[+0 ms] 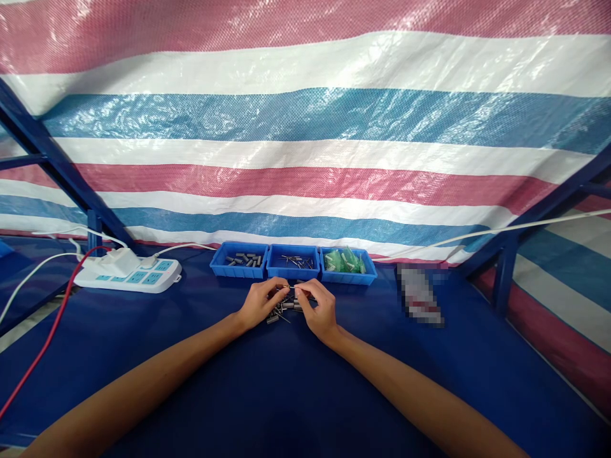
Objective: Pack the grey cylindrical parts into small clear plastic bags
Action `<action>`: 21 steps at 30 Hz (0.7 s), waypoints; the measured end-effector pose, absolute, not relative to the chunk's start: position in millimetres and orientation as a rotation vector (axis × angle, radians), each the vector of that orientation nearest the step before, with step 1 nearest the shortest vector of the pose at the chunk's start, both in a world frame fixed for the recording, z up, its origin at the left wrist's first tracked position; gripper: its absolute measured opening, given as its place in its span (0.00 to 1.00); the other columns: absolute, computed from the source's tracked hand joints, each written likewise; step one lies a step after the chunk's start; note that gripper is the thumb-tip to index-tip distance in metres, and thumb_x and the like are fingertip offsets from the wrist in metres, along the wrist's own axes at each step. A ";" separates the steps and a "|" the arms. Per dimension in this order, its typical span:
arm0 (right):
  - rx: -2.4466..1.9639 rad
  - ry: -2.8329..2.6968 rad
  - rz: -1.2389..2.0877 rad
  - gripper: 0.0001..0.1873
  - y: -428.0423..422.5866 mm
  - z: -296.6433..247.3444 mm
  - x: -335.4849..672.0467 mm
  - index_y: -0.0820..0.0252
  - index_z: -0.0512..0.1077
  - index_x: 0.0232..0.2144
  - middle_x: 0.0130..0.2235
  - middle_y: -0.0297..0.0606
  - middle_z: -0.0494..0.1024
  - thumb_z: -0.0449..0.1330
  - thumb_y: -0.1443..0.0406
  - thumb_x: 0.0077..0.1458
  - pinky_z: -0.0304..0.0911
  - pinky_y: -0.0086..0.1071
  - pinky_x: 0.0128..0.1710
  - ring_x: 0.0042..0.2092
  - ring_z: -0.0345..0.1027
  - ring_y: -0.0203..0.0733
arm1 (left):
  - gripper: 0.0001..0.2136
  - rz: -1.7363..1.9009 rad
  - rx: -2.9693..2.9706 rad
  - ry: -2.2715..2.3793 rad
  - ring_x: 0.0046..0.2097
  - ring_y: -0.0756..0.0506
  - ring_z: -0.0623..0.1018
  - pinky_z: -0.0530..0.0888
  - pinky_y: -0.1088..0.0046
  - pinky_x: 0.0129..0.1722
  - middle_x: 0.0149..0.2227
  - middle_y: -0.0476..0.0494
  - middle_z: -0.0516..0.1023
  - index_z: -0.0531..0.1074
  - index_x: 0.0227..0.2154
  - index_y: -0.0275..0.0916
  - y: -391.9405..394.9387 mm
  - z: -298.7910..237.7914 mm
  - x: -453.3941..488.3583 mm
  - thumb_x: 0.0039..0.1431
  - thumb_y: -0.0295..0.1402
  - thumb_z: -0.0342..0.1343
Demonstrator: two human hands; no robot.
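Both hands meet over the dark blue table, just in front of three blue bins. My left hand (263, 301) is closed in a pinch on one end of a thin metal pin (292, 287); a small yellowish bit shows at its fingertips. My right hand (319, 309) pinches the pin's other end. Whether it is one piece or two joined parts is too small to tell. Under and between the hands lies a loose pile of metal pins and short grey cylinders (272, 319), partly hidden by the fingers.
The left bin (238, 271) holds grey cylinders, the middle bin (292, 275) thin pins, the right bin (348, 278) green plastic with small pieces. A white power strip (138, 277) with cables stands left. A blurred-out item (420, 296) lies right. Behind hangs a striped tarp (305, 114).
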State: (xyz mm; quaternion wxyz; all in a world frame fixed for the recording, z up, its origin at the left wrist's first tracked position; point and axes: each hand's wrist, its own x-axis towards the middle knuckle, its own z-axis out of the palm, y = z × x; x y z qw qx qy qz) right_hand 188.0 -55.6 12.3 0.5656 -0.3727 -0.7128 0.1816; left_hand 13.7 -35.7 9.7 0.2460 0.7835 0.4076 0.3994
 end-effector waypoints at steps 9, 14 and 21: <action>-0.882 -1.681 0.388 0.09 -56.3 13.2 186.9 0.59 0.74 0.36 0.30 0.38 0.72 0.53 0.66 0.58 0.63 0.30 0.30 0.30 0.66 0.36 | 0.11 1.107 2.200 1.132 0.25 0.53 0.72 0.69 0.81 0.26 0.29 0.48 0.76 0.71 0.36 0.37 -34.3 7.2 14.0 0.61 0.39 0.50; -0.887 -1.677 0.395 0.09 -56.3 13.0 186.9 0.60 0.73 0.36 0.30 0.38 0.71 0.53 0.67 0.58 0.63 0.30 0.30 0.29 0.66 0.36 | 0.11 1.112 2.209 1.129 0.25 0.53 0.73 0.69 0.81 0.27 0.30 0.48 0.76 0.71 0.36 0.37 -34.0 6.5 13.6 0.61 0.39 0.50; -0.870 -1.694 0.402 0.09 -55.6 11.7 187.8 0.60 0.73 0.36 0.31 0.38 0.72 0.53 0.67 0.59 0.63 0.30 0.30 0.30 0.66 0.36 | 0.10 1.091 2.201 1.133 0.25 0.53 0.73 0.69 0.81 0.27 0.30 0.48 0.76 0.71 0.36 0.37 -34.7 7.5 13.0 0.61 0.38 0.50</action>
